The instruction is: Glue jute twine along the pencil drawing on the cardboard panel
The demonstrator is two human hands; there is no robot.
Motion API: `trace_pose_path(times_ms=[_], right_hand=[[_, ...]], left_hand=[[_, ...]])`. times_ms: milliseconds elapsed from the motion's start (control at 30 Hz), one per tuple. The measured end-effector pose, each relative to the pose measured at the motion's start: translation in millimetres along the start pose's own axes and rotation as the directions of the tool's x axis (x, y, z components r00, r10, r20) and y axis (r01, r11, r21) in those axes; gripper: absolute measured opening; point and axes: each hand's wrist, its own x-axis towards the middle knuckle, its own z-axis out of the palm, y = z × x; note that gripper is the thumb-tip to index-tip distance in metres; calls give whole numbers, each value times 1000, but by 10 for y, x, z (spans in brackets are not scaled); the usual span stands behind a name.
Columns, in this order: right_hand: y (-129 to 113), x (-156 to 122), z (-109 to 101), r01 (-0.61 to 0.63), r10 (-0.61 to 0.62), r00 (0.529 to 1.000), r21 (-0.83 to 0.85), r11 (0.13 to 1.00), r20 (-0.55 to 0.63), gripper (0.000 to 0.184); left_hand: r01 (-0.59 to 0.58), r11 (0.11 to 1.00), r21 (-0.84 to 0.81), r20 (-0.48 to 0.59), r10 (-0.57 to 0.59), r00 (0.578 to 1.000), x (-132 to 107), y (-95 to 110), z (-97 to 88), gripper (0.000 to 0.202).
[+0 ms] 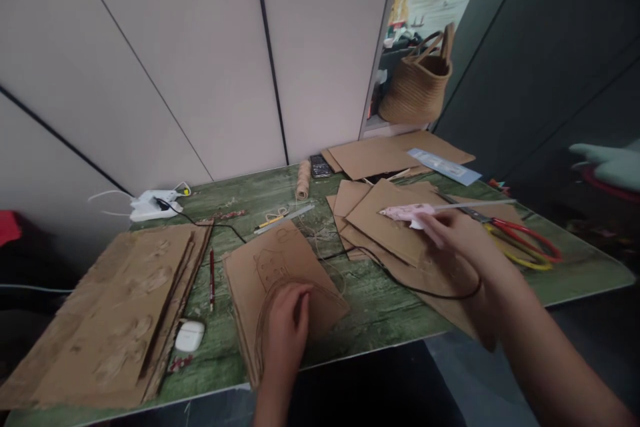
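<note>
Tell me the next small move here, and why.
Probably bring the glue gun in the right hand across to the cardboard piece. The left hand already presses that piece flat over its twine outline, and the gun sits away over other cardboard.

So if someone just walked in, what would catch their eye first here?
Probably the right hand gripping a pink glue gun over loose cardboard sheets, with red-and-yellow scissors just beyond. Then the left hand pressing on a cardboard piece with a house drawing at the table's near edge.
</note>
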Motion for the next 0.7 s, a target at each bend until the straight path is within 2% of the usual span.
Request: trace_pose_path(times_ms=[100, 167, 200, 233, 267, 300, 367, 400, 433, 533, 700], right_hand=[[-94, -161, -23, 19, -27, 994, -81, 997, -107, 34], [-281, -360, 40, 206, -197, 965, 33, 978, -171, 24], [-399, -470, 99, 318, -302, 945, 133, 939, -126, 22], [-520, -579, 174, 422, -427, 904, 207, 883, -23, 21], [-635, -679, 262, 516, -559, 823, 279, 810, 100, 20], [-732, -766, 355, 591, -668, 717, 337, 733, 196, 18], [-852, -885, 539, 684, -782, 548, 380, 623, 298, 15], [-875, -916, 617, 714, -807, 493, 378, 589, 325, 15], [-878, -933, 680, 738, -818, 462, 363, 569, 343, 15], [-828, -938, 768, 785, -818, 429, 288, 548, 384, 12], [-768, -1009, 706, 808, -806, 421, 232, 542, 415, 10]], left_hand=[[-88, 992, 94, 23, 86, 996, -94, -80, -26, 28], [-164, 974, 156, 75, 154, 985, -140, -105, 10, 34], [-194, 963, 187, 103, 177, 979, -156, -110, 37, 37], [-216, 952, 218, 130, 191, 973, -168, -113, 66, 40], [-231, 941, 247, 155, 197, 968, -177, -117, 93, 43], [-239, 931, 274, 178, 195, 964, -184, -122, 118, 46], [-250, 913, 321, 213, 188, 959, -194, -139, 154, 50], [-256, 904, 341, 227, 185, 956, -197, -150, 165, 51], [-261, 896, 359, 239, 182, 954, -200, -159, 172, 52], [-266, 877, 401, 262, 168, 950, -206, -178, 179, 53], [-263, 865, 428, 269, 156, 951, -201, -186, 190, 55]])
